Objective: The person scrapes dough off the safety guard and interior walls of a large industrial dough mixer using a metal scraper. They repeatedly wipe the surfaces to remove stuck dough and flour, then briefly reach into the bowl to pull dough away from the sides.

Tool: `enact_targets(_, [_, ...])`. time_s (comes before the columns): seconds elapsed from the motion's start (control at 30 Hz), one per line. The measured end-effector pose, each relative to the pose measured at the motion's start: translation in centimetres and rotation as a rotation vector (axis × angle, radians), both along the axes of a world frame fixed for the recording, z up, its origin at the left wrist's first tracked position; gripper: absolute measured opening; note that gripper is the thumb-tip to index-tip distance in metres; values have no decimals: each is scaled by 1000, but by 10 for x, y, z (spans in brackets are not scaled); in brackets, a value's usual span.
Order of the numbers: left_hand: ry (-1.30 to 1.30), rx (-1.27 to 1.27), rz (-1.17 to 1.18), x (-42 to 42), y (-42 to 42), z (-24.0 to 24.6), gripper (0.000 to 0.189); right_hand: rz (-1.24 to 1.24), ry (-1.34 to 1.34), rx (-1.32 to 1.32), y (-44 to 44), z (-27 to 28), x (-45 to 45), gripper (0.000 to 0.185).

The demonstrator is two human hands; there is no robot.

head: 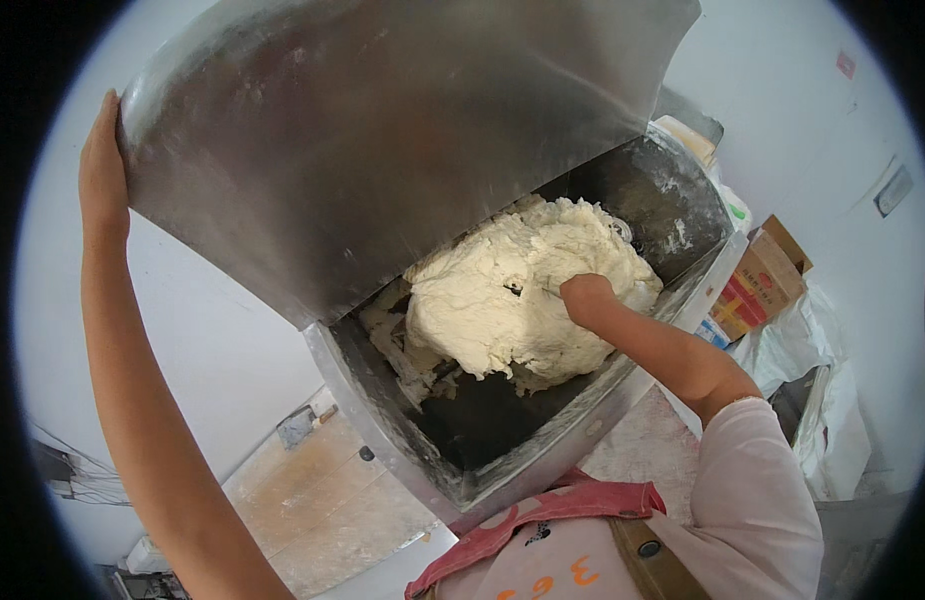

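A large mass of pale dough [500,292] lies in the metal trough [657,202] of a dough mixer in front of me. Its surface is lumpy, with torn edges and a small dark hole near the middle. My right hand [588,298] is curled at the dough's right side. Its fingertips are hidden, so whether it grips dough or a thin tool is unclear. At the far left, my left hand [106,165] holds the outer edge of the raised metal lid [402,127]. The lid stands tilted up over the back of the trough.
To the left below is a flour-dusted wooden board [335,487]. At right stand a cardboard box [762,281] and a container lined with a white plastic bag [830,420]. White walls rise on both sides. My pink apron [537,510] is close to the trough's front rim.
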State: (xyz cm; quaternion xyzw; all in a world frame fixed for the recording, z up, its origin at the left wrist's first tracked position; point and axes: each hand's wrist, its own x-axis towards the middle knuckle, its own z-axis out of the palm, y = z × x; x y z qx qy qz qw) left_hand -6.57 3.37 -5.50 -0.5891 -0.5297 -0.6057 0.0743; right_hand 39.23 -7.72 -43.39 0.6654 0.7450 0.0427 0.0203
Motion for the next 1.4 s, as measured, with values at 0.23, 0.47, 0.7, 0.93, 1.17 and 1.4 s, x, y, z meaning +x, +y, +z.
enact_targets(0.23, [237, 155, 41, -49, 55, -17, 63, -83, -48, -87, 6, -22, 3, 15])
enact_targets(0.47, [398, 92, 34, -71, 54, 11, 63, -126, 75, -66, 9, -29, 24, 16])
enact_targets(0.7, [800, 168, 120, 138, 11, 28, 40, -69, 245, -152, -6, -21, 52, 13])
enact_targets(0.93, [795, 60, 269, 271, 2, 25, 39, 62, 369, -123, -16, -26, 84, 18])
enact_targets(1.17, [770, 9, 262, 270, -2, 36, 39, 78, 624, -84, -44, 52, 176, 24])
enact_targets(1.4, [583, 14, 217, 256, 22, 25, 43, 141, 800, 30, -32, 38, 207, 34])
